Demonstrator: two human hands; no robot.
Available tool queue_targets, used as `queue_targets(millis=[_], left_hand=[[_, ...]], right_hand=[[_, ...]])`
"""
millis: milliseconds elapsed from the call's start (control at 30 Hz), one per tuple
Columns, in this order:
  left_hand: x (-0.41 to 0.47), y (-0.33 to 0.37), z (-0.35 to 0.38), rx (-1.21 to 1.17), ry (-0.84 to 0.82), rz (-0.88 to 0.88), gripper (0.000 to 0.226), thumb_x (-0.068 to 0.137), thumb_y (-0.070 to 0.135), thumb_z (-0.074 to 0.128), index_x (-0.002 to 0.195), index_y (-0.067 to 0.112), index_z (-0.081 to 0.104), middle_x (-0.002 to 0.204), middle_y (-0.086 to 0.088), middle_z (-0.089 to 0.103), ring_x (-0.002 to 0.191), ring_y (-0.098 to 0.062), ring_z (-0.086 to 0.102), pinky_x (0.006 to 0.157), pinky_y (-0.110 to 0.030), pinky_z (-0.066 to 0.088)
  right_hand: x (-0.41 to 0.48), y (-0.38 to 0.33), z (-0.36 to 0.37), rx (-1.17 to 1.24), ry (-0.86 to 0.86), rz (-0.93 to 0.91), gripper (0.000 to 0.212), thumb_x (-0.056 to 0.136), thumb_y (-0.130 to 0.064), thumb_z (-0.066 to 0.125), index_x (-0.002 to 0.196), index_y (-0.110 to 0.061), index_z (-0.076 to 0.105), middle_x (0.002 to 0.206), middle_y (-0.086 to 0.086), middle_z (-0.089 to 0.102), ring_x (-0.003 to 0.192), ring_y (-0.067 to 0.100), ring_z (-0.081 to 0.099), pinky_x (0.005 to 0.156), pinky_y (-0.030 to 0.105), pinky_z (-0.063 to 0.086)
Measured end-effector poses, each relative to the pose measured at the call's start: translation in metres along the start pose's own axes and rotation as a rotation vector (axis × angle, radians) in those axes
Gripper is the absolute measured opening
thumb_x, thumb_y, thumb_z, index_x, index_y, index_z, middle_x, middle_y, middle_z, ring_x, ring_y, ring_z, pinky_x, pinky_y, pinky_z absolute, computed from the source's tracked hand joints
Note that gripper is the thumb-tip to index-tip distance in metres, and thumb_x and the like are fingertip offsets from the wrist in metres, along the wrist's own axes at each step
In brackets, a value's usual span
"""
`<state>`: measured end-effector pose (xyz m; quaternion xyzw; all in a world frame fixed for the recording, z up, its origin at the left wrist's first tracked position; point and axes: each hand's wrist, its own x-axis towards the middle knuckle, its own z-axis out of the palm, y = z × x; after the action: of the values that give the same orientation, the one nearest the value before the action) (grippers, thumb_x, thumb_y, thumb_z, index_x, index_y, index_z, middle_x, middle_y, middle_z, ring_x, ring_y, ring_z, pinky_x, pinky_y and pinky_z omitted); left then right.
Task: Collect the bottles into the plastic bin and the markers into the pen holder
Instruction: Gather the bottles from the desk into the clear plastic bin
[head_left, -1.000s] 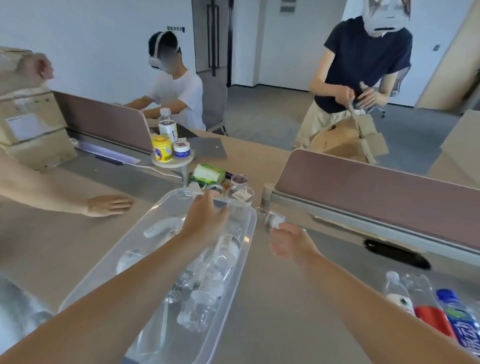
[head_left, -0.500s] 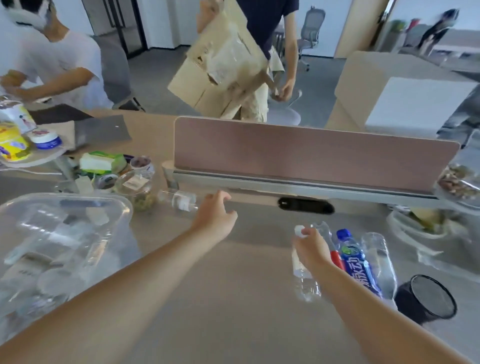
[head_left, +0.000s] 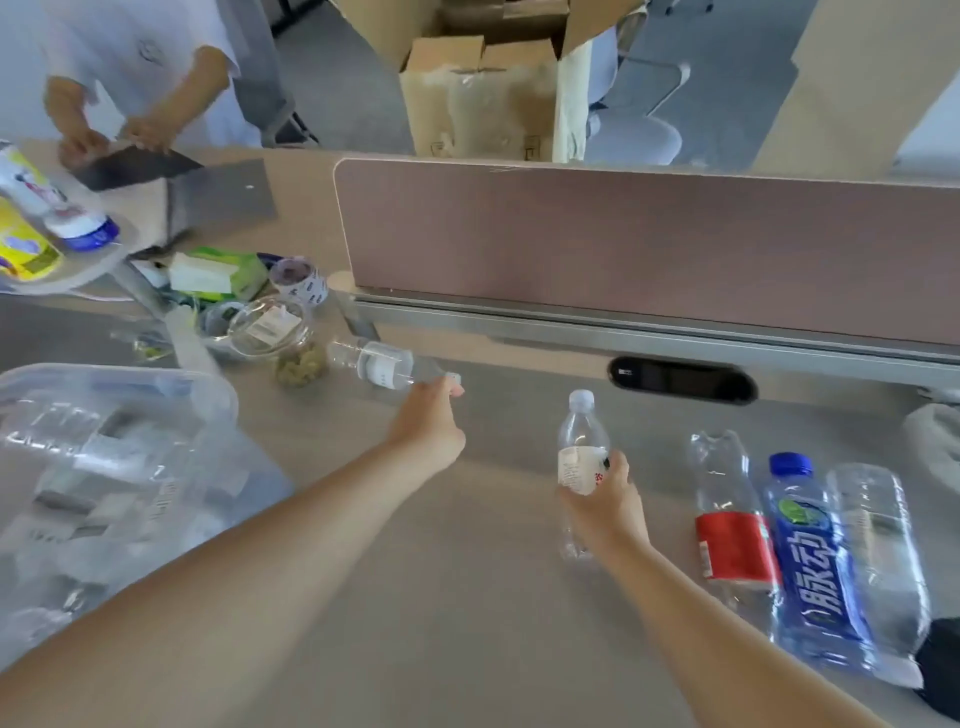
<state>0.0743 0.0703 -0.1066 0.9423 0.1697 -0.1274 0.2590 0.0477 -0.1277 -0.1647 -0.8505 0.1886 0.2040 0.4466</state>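
Head view looks down on a pale tabletop (head_left: 467, 649) with both bare arms reaching forward. The left hand (head_left: 428, 428) is closed on the cap end of a small clear bottle (head_left: 387, 366), which lies almost level, its base pointing toward the left edge of the tabletop; whether it rests on the surface or is lifted off it cannot be told. The right hand (head_left: 605, 501) is wrapped around the lower body of a clear white-capped bottle (head_left: 582, 452), cap pointing toward the far edge, near the middle of the tabletop.

At the left edge sits the clear plastic bin (head_left: 208, 387), with several clear bottles lying inside it, blurred. Toward the right edge three more bottles lie side by side, just beside one another: a crushed clear one with a red label (head_left: 732, 545), a blue-labelled bottle (head_left: 815, 561) with a blue cap, and a larger clear bottle (head_left: 878, 556). A black round object (head_left: 940, 660) shows partly at the right edge, too cut off to identify.

Along the far edge stands a pinkish desk divider (head_left: 649, 249) on a grey rail, with a dark oval slot (head_left: 680, 379) below it. At the far left corner there is clutter: a green tissue pack (head_left: 223, 270), a glass bowl (head_left: 270, 325) and a tape roll (head_left: 301, 278). Beyond the divider stand cardboard boxes (head_left: 483, 98), and another person's hands (head_left: 109, 135) work at the far left.
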Motion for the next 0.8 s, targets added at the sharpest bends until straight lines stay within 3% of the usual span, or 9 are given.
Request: queue_targets(millis=[67,167,267,333,400,500,600,733,800], left_hand=[[0.020,-0.019,-0.008,0.090,-0.009,-0.037,0.059,0.083,-0.004,0.050,0.136,0.021,0.043,0.134,-0.008,0.041,0.110,-0.029,0.055,0.076,-0.031,0.043],[0.053,-0.045,-0.017,0.283,-0.018,-0.040,0.063,0.081,-0.005,0.053,0.138,0.020,0.040,0.135,-0.013,0.039,0.119,-0.033,0.048,0.089,-0.038,0.045],[0.088,-0.067,-0.021,0.615,0.056,0.048,0.072,0.076,-0.003,0.061,0.140,0.020,0.035,0.141,-0.013,0.037,0.134,-0.032,0.033,0.106,-0.042,0.031],[0.108,-0.080,-0.022,0.693,0.080,0.073,0.082,0.072,-0.003,0.064,0.143,0.018,0.029,0.147,-0.012,0.032,0.140,-0.032,0.025,0.113,-0.048,0.019],[0.121,-0.090,-0.019,0.644,0.095,0.021,0.084,0.073,-0.005,0.063,0.145,0.018,0.025,0.149,-0.012,0.031,0.140,-0.033,0.025,0.113,-0.051,0.020],[0.115,-0.093,-0.008,0.614,0.084,-0.026,0.066,0.076,-0.002,0.063,0.134,0.020,0.041,0.137,-0.011,0.045,0.130,-0.036,0.037,0.108,-0.051,0.030],[0.096,-0.098,0.007,0.602,0.071,-0.059,0.051,0.080,0.002,0.062,0.125,0.023,0.050,0.128,-0.008,0.052,0.128,-0.033,0.040,0.112,-0.052,0.022],[0.066,-0.095,0.010,0.502,-0.028,-0.009,0.065,0.077,0.020,0.072,0.134,0.023,0.041,0.130,-0.007,0.054,0.123,-0.031,0.049,0.103,-0.041,0.036],[0.049,-0.082,-0.004,0.297,-0.023,0.003,0.073,0.074,0.030,0.075,0.135,0.017,0.038,0.128,-0.009,0.056,0.118,-0.032,0.055,0.095,-0.037,0.043]], right_hand=[[0.004,-0.019,0.013,0.049,-0.022,-0.049,0.046,0.078,-0.022,0.061,0.118,-0.022,0.039,0.101,0.000,0.058,0.081,0.019,0.059,0.058,0.029,0.045],[0.006,-0.041,0.030,0.049,-0.054,-0.118,0.048,0.080,-0.024,0.065,0.120,-0.024,0.039,0.103,-0.002,0.058,0.085,0.019,0.057,0.059,0.026,0.041],[0.010,-0.047,0.040,0.043,-0.086,-0.131,0.055,0.080,-0.028,0.066,0.127,-0.029,0.039,0.105,-0.005,0.059,0.090,0.017,0.060,0.063,0.025,0.042],[0.015,-0.047,0.040,0.027,-0.100,-0.125,0.057,0.080,-0.029,0.068,0.129,-0.030,0.039,0.102,-0.007,0.061,0.089,0.016,0.062,0.066,0.026,0.045],[0.025,-0.043,0.040,0.041,-0.106,-0.100,0.054,0.079,-0.027,0.069,0.126,-0.030,0.042,0.096,-0.008,0.062,0.083,0.013,0.064,0.061,0.025,0.047],[0.028,-0.031,0.042,0.134,-0.086,-0.006,0.052,0.078,-0.025,0.068,0.124,-0.026,0.044,0.093,-0.004,0.065,0.075,0.018,0.067,0.059,0.029,0.052],[0.017,-0.019,0.044,0.251,-0.088,0.093,0.040,0.079,-0.021,0.067,0.115,-0.018,0.048,0.085,0.002,0.066,0.061,0.021,0.065,0.052,0.033,0.056],[-0.001,-0.033,0.041,0.287,-0.058,0.079,0.041,0.078,-0.026,0.067,0.115,-0.018,0.050,0.095,0.005,0.066,0.067,0.022,0.065,0.049,0.026,0.050],[-0.011,-0.053,0.037,0.293,-0.046,0.029,0.040,0.077,-0.029,0.066,0.113,-0.020,0.051,0.094,0.003,0.066,0.071,0.022,0.066,0.053,0.031,0.054]])
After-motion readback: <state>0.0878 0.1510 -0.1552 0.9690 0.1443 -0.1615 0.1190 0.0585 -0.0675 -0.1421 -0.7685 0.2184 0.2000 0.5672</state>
